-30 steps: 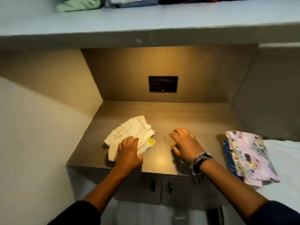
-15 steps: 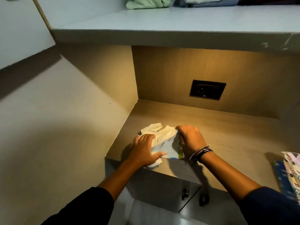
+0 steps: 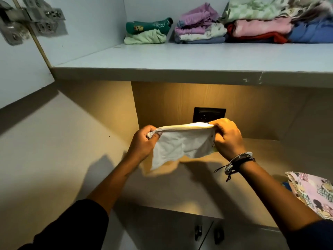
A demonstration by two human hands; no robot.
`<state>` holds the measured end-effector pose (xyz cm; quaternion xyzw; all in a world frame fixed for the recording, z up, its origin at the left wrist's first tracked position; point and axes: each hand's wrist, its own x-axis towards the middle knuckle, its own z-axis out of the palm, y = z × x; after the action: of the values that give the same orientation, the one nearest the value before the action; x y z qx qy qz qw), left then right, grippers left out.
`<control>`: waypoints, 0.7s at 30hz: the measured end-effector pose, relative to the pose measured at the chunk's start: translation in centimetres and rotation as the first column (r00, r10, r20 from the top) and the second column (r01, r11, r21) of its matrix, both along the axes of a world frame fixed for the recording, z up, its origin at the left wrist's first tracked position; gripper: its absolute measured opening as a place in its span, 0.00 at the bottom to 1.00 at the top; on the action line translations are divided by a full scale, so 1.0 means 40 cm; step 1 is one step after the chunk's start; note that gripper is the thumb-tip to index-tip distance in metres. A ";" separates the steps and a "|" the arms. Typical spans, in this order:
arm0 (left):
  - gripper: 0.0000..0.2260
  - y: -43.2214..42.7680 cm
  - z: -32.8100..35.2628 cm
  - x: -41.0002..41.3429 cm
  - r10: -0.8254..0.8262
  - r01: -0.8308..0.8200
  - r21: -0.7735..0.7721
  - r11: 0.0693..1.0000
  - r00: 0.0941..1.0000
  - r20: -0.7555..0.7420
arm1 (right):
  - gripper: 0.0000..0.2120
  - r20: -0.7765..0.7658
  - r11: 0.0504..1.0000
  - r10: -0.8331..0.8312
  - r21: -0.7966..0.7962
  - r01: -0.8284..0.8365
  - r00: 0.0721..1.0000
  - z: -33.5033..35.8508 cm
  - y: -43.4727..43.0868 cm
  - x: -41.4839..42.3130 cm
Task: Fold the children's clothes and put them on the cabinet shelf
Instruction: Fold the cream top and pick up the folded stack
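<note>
A small white garment point(image 3: 182, 143) hangs stretched in the air between my two hands, above the wooden counter point(image 3: 180, 192). My left hand point(image 3: 142, 143) pinches its left top corner. My right hand point(image 3: 228, 138) grips its right top corner; a dark bracelet sits on that wrist. Above, the pale cabinet shelf point(image 3: 180, 58) holds folded clothes: a green pile point(image 3: 146, 32) at the left, a purple and white pile point(image 3: 200, 29) in the middle, and a pink, red and blue pile point(image 3: 273, 27) at the right.
A pink cartoon-print garment point(image 3: 315, 193) lies at the counter's right edge. A black wall socket point(image 3: 209, 114) sits on the back panel behind the garment. The open cabinet door with metal hinges point(image 3: 30, 18) stands at upper left. Two cupboard knobs point(image 3: 207, 233) show below the counter.
Both hands have lifted the white garment off the counter and pulled it taut by its top edge. The view has tilted up, showing the shelf's clothes.
</note>
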<state>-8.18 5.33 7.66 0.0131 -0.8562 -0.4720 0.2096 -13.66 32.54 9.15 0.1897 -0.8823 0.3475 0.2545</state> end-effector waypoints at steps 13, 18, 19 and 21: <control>0.08 0.020 -0.016 0.073 -0.361 0.344 0.109 0.933 0.889 0.281 | 0.16 0.447 0.903 0.427 -0.168 -0.395 0.786 -0.019 0.185 0.049; 0.13 0.057 -0.056 0.093 -0.462 0.437 0.155 0.886 0.796 0.392 | 0.10 0.517 0.881 0.458 -0.154 -0.448 0.723 -0.046 0.246 0.062; 0.13 0.063 -0.064 0.094 -0.476 0.442 0.180 0.879 0.786 0.394 | 0.08 0.491 0.888 0.451 -0.159 -0.432 0.745 -0.057 0.255 0.065; 0.14 0.079 -0.080 0.089 -0.488 0.454 0.184 0.872 0.775 0.401 | 0.07 0.449 0.914 0.405 -0.171 -0.368 0.796 -0.077 0.271 0.065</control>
<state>-4.61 8.49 4.46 -0.0887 -0.8380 -0.5265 -0.1126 -11.05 43.38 6.07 0.2649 -0.8462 0.4608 -0.0391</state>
